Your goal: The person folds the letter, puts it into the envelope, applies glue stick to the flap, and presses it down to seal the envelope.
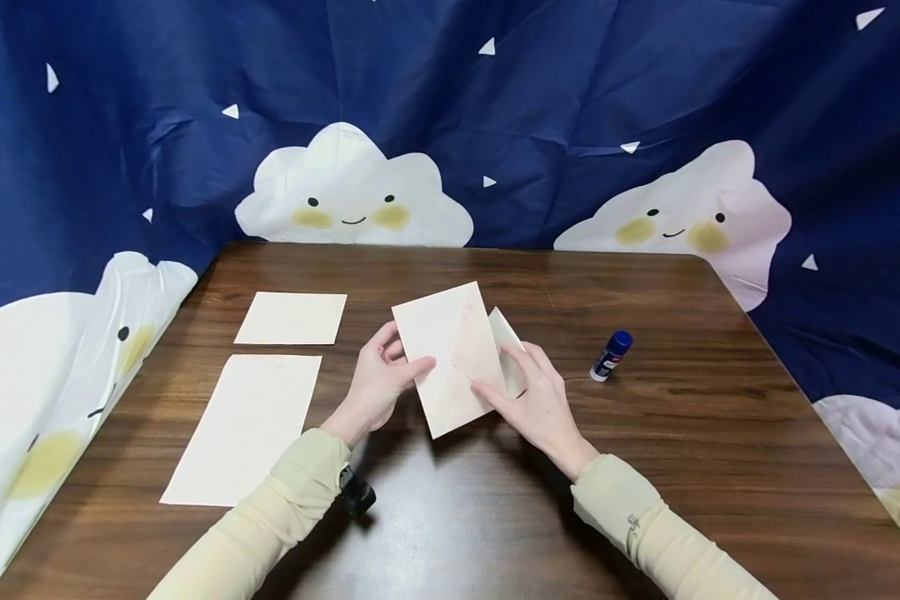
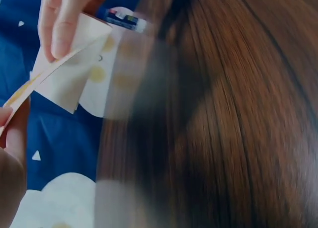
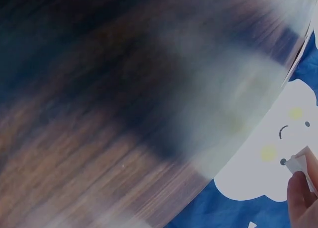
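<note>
Our left fingers (image 1: 383,337) and right fingers (image 1: 531,369) pinched the card (image 1: 450,342) from both sides, probably for steadiness. Glue stick (image 1: 611,357) sat nearby, likely for easy reach.

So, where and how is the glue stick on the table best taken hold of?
Probably by the barrel, just below the blue cap, pinched from opposite sides and approached from the near side. The glue stick appears to stand upright, its round barrel exposed, with nothing close around it; gripping the cap might pull it off.
</note>
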### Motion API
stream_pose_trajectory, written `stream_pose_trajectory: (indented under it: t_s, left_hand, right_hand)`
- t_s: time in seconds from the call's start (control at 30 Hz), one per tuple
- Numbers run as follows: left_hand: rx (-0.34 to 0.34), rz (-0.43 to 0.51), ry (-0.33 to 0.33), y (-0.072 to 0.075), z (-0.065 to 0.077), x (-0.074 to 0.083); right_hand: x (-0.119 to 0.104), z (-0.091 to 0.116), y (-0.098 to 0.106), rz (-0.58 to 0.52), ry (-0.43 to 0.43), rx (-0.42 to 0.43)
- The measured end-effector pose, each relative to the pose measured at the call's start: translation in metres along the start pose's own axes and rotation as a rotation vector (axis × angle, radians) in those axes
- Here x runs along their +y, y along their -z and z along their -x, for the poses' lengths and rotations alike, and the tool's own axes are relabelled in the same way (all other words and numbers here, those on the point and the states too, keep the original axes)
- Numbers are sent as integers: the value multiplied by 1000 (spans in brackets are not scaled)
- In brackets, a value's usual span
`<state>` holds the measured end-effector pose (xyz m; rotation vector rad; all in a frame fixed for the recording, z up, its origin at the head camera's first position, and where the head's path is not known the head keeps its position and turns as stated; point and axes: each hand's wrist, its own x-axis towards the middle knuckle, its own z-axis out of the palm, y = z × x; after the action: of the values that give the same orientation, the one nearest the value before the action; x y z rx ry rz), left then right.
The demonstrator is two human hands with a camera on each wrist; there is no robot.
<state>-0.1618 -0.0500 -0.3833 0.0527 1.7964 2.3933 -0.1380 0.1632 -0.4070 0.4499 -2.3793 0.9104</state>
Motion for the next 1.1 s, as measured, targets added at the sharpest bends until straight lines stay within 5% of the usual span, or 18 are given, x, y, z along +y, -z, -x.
stream_pose_trajectory:
  t_s: [0.2,0.37,0.77,0.9,1.1]
  left_hand:
    - [63,-40,-48,2,-1,-2]
    - [64,0,-19,1,0,-2]
    - [38,28,-30,5,0,2]
    - [3,14,-34,14,1,4]
    - [-95,49,-19,27,2,5]
  right_hand:
    - [1,1,1,40,45,-25]
    - [2,3,0,77,79,-34]
    - [8,1,-1,32,186,124]
    - [9,1,3,-41,55,113]
    - [11,-1,8,-369,-378,-23]
